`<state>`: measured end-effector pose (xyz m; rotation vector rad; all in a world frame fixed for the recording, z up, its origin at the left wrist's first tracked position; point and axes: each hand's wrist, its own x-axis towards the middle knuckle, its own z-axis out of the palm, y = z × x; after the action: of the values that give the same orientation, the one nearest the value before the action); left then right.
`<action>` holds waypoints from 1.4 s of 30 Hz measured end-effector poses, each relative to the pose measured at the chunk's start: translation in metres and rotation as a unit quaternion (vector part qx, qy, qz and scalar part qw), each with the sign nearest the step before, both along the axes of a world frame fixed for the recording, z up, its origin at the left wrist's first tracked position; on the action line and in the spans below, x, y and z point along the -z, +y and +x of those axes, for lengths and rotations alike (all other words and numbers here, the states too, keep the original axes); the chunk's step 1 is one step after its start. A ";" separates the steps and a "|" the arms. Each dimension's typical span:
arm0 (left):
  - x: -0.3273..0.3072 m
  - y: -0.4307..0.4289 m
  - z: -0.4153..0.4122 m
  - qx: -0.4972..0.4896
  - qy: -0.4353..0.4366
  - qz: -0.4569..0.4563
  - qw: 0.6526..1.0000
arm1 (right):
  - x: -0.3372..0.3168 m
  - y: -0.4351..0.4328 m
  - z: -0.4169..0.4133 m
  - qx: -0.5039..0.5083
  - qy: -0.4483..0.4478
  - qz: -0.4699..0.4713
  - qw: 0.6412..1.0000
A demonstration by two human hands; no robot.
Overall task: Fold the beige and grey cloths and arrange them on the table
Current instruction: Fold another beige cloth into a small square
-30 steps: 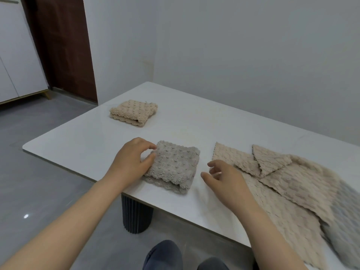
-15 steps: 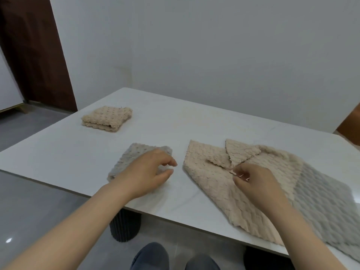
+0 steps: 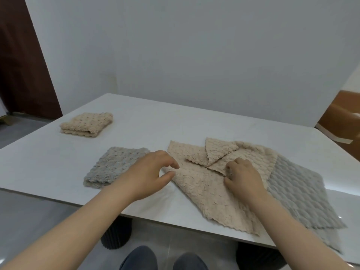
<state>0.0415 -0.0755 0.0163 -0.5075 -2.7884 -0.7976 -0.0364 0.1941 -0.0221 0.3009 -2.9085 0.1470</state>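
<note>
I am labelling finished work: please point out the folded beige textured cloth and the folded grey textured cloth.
Folded beige textured cloth (image 3: 88, 124), head view, middle of top face.
Folded grey textured cloth (image 3: 115, 164), head view, middle of top face.

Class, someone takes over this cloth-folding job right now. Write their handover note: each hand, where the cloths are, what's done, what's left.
Left hand: open, empty, at the left corner of the unfolded beige cloth.
Right hand: fingers curled on that cloth's upper edge; grip unclear.
Done: folded beige cloth far left, folded grey cloth near edge of the table.
Left: fold the beige pile, then the unfolded grey cloth lying partly beneath it, and arrange them.
</note>
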 end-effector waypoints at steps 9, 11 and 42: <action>-0.004 0.010 0.000 0.007 -0.012 -0.009 1.000 | -0.015 0.005 -0.004 0.000 0.071 -0.042 0.997; -0.005 0.011 0.000 0.008 -0.015 -0.010 1.000 | -0.024 0.005 -0.002 -0.003 0.098 -0.076 0.992; -0.047 0.048 0.047 -0.035 0.030 0.182 0.982 | -0.163 -0.060 0.081 -0.226 0.223 -0.223 0.922</action>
<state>0.0889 -0.0274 0.0631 -0.3581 -2.5041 -1.2187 0.0447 0.1343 0.1414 0.7972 -2.2300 0.6996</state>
